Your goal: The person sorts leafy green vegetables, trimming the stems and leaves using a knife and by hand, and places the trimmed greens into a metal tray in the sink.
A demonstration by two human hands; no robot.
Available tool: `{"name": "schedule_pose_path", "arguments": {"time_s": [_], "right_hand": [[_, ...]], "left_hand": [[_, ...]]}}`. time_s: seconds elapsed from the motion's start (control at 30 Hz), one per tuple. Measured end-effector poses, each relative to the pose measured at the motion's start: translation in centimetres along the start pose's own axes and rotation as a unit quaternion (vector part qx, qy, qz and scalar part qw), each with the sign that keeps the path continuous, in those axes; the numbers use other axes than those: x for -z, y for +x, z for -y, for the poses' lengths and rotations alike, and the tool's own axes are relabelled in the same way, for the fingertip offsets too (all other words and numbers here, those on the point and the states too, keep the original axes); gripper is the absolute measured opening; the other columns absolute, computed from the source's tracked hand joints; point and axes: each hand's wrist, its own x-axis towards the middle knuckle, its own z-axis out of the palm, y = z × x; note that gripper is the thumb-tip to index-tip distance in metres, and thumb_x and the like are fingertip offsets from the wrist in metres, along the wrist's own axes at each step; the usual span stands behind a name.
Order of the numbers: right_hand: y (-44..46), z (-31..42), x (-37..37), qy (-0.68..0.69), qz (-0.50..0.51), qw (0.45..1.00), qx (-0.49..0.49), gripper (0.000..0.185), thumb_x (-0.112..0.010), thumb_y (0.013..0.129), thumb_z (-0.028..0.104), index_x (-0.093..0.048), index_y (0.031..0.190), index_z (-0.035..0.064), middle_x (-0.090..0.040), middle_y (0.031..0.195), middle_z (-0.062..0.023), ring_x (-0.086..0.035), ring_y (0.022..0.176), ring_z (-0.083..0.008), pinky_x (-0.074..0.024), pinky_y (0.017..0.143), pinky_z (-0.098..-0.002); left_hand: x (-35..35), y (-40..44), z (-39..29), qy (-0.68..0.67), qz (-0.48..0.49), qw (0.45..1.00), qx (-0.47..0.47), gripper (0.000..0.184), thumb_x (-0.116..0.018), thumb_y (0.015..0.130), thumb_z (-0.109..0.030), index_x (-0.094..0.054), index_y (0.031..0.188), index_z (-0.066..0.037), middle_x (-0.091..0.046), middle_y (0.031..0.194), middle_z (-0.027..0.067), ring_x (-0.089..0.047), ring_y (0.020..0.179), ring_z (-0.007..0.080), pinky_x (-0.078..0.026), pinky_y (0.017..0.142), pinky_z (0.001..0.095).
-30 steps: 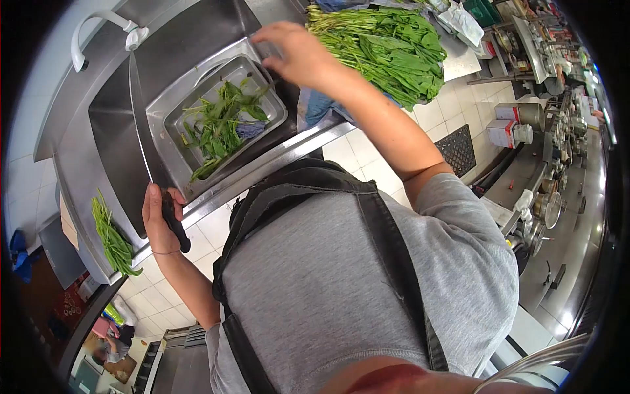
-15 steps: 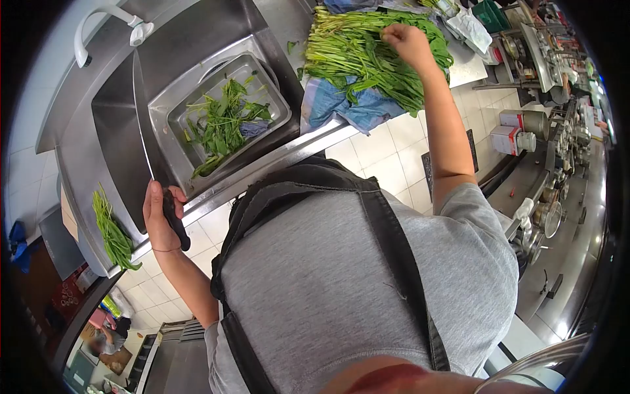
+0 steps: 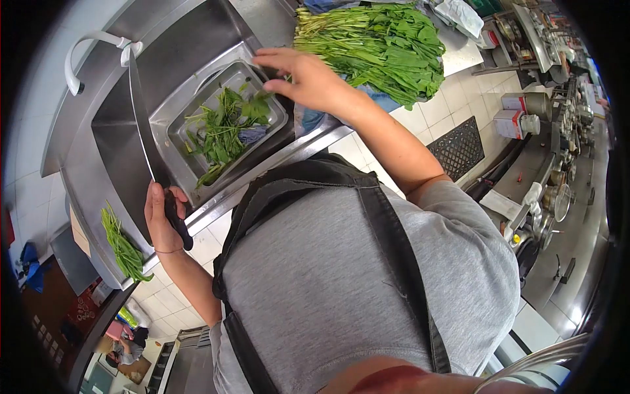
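At the sink's near edge, my left hand (image 3: 164,213) is closed round the black handle of a long knife (image 3: 140,115), its blade pointing away from me. Fingers apart, my right hand (image 3: 302,79) hovers over the right rim of a metal tray (image 3: 180,161) that sits in the sink. Inside the tray lie loose green leaves and stems (image 3: 223,131) and a dark bluish scrap. One leaf (image 3: 257,106), slightly blurred, is just below my right hand. A big pile of leafy greens (image 3: 374,49) rests on blue plastic to the right.
A white faucet (image 3: 98,39) arches over the sink's far left. Another small bunch of greens (image 3: 123,246) lies on the left counter. Pots and white-and-red boxes (image 3: 510,123) stand at the right, past a black floor mat (image 3: 456,151). A person (image 3: 128,348) is far off at lower left.
My right hand has moved left from the pile of greens to above the tray, and its fingers have spread. The left hand keeps its grip on the knife.
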Motion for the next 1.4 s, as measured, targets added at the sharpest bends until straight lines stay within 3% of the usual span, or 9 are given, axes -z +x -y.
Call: {"name": "schedule_pose_path", "arguments": {"time_s": [0.1, 0.33, 0.53, 0.7, 0.87, 0.9, 1.0, 1.2, 1.4], "right_hand": [[-0.7, -4.1, 1.8, -0.187, -0.056, 0.981, 0.007, 0.042, -0.072, 0.078, 0.009, -0.064, 0.118, 0.0053, -0.062, 0.124, -0.0151, -0.056, 0.114, -0.0373, -0.0458, 0.099, -0.0424], [-4.0, -11.5, 6.0, -0.371, -0.074, 0.924, -0.058, 0.042, -0.08, 0.071, 0.024, -0.07, 0.11, 0.014, -0.066, 0.104, -0.0114, -0.06, 0.1, -0.0324, -0.0494, 0.086, -0.0439], [-2.9, -12.2, 7.8, -0.201, -0.164, 0.95, -0.173, 0.019, -0.074, 0.081, 0.024, -0.075, 0.096, 0.0127, -0.07, 0.083, -0.011, -0.066, 0.077, -0.0303, -0.0516, 0.078, -0.0362], [-1.1, -11.3, 9.1, 0.157, -0.177, 0.955, -0.178, 0.024, -0.059, 0.095, 0.011, -0.066, 0.111, -0.0051, -0.074, 0.094, -0.0079, -0.066, 0.082, -0.0106, -0.0513, 0.077, -0.0256], [0.8, -3.5, 0.7, 0.125, 0.029, 0.983, -0.134, 0.051, -0.063, 0.094, 0.024, -0.049, 0.14, 0.0056, -0.057, 0.134, -0.0133, -0.062, 0.112, -0.0221, -0.0486, 0.097, -0.034], [0.8, -3.3, -1.5, -0.078, -0.015, 0.996, 0.035, 0.06, -0.068, 0.09, 0.023, -0.045, 0.143, 0.0058, -0.056, 0.135, -0.0177, -0.055, 0.123, -0.0287, -0.0432, 0.104, -0.0373], [0.5, -3.7, -1.3, -0.101, -0.054, 0.993, 0.034, 0.061, -0.071, 0.086, 0.02, -0.048, 0.141, 0.0061, -0.055, 0.135, -0.0198, -0.049, 0.128, -0.0344, -0.0385, 0.109, -0.0404], [-5.2, -11.2, 9.2, -0.356, -0.049, 0.927, -0.107, 0.027, -0.074, 0.078, 0.017, -0.072, 0.105, 0.013, -0.07, 0.1, -0.0113, -0.063, 0.096, -0.0334, -0.0512, 0.085, -0.0421], [-5.6, -13.2, 11.3, -0.221, -0.054, 0.954, -0.195, 0.021, -0.071, 0.083, 0.025, -0.073, 0.099, 0.011, -0.071, 0.088, -0.012, -0.068, 0.081, -0.0298, -0.0523, 0.073, -0.0381]], "left_hand": [[-1.0, -0.9, -1.2, -0.016, -0.019, 0.999, -0.021, 0.04, -0.054, 0.098, -0.045, -0.052, 0.1, -0.005, -0.06, 0.073, 0.0098, -0.045, 0.052, 0.0087, -0.033, 0.049, 0.0213], [1.3, -1.4, 0.5, -0.021, -0.041, 0.999, -0.01, 0.038, -0.054, 0.099, -0.043, -0.052, 0.098, -0.005, -0.06, 0.073, 0.0098, -0.044, 0.052, 0.0083, -0.033, 0.05, 0.021], [0.9, -2.3, -0.5, -0.021, -0.061, 0.998, -0.021, 0.037, -0.053, 0.1, -0.042, -0.052, 0.094, -0.005, -0.06, 0.073, 0.0099, -0.044, 0.053, 0.0084, -0.033, 0.05, 0.0214], [1.5, -2.5, -0.1, -0.033, -0.057, 0.998, -0.023, 0.037, -0.053, 0.1, -0.042, -0.051, 0.094, -0.005, -0.06, 0.073, 0.0098, -0.045, 0.053, 0.009, -0.033, 0.05, 0.022], [1.1, -2.4, -0.1, -0.01, -0.045, 0.999, -0.019, 0.038, -0.053, 0.1, -0.042, -0.052, 0.095, -0.005, -0.06, 0.073, 0.0098, -0.046, 0.053, 0.0094, -0.034, 0.05, 0.0219], [1.1, -2.4, -0.2, -0.007, -0.042, 0.999, -0.021, 0.038, -0.053, 0.1, -0.043, -0.052, 0.096, -0.005, -0.06, 0.073, 0.0098, -0.046, 0.054, 0.0095, -0.034, 0.05, 0.0218], [0.7, -3.0, -0.8, -0.007, -0.05, 0.998, -0.03, 0.039, -0.053, 0.099, -0.043, -0.052, 0.096, -0.005, -0.06, 0.073, 0.0097, -0.046, 0.054, 0.0095, -0.034, 0.05, 0.0218], [2.7, -3.2, 1.1, -0.008, -0.059, 0.998, -0.031, 0.062, -0.049, 0.101, -0.046, -0.043, 0.143, -0.001, -0.058, 0.074, 0.0046, -0.043, 0.052, 0.0071, -0.033, 0.048, 0.0206], [1.3, -2.3, 0.3, -0.016, -0.057, 0.998, -0.012, 0.063, -0.049, 0.1, -0.046, -0.041, 0.143, -0.001, -0.058, 0.073, 0.0041, -0.043, 0.052, 0.0071, -0.033, 0.048, 0.0207]]}}
